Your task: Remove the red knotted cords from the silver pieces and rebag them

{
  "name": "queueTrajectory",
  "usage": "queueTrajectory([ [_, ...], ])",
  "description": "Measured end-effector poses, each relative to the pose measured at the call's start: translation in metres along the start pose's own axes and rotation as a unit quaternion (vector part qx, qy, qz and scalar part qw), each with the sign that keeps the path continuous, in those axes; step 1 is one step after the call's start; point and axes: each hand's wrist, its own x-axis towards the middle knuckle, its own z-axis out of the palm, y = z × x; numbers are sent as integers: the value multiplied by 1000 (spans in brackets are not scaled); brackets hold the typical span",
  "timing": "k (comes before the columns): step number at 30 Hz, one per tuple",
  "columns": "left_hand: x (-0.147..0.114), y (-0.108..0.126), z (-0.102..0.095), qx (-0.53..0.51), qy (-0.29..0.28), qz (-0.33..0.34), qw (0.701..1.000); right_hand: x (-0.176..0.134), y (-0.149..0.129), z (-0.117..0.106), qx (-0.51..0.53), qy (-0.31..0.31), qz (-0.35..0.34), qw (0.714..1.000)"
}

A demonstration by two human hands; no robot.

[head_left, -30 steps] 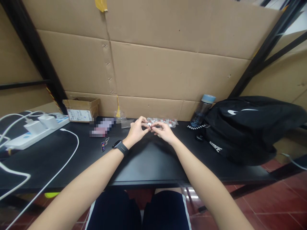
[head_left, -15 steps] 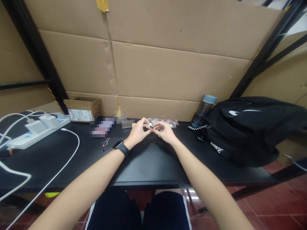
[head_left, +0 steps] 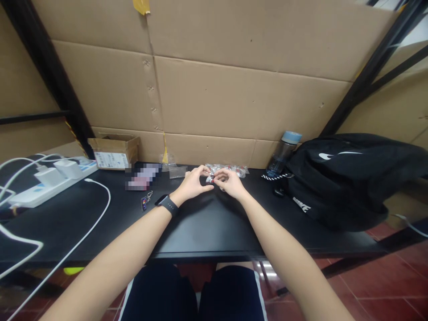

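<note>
My right hand [head_left: 230, 183] pinches a small silver-and-red object [head_left: 210, 179] between thumb and fingers, over the far middle of the black table [head_left: 207, 232]. Its exact kind is too small to make out. My left hand [head_left: 194, 183], with a dark watch [head_left: 167, 204] on the wrist, is beside it. The left thumb and forefinger are spread apart around the object; whether the forefinger touches it I cannot tell. Just behind both hands lie several clear plastic packets with silver and red contents [head_left: 241, 170], partly hidden by my fingers.
A flat clear bag [head_left: 178, 172], a keychain [head_left: 146, 201] and an open cardboard box [head_left: 115, 154] sit to the left, with a white power strip [head_left: 31, 196] and cables beyond. On the right stand a water bottle [head_left: 282, 156] and a black backpack [head_left: 347, 183]. Cardboard walls the back.
Both hands were pinching at the small object together. Now my left thumb has moved away from it and down, while the right hand keeps its pinch.
</note>
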Motion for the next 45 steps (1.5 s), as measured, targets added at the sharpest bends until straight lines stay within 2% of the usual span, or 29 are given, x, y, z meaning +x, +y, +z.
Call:
queueTrajectory([
  [13, 1, -15, 8, 145, -59, -14, 988, 1, 2, 1, -10, -18, -10, 1000],
  [24, -2, -18, 10, 185, -136, 4, 973, -1, 9, -1, -152, -53, -37, 986],
  [29, -2, -14, 8, 195, -152, 0, 969, -1, 6, 1, -181, -51, -53, 981],
  [37, -4, -15, 11, 193, -167, -8, 967, -2, 4, 0, -192, -48, -38, 980],
  [41, 0, -22, -2, 174, -172, 14, 970, -2, 3, -2, -211, -44, -34, 976],
  [45, 7, -39, -33, 161, -144, 33, 976, 0, 7, -12, -250, -44, -35, 967],
])
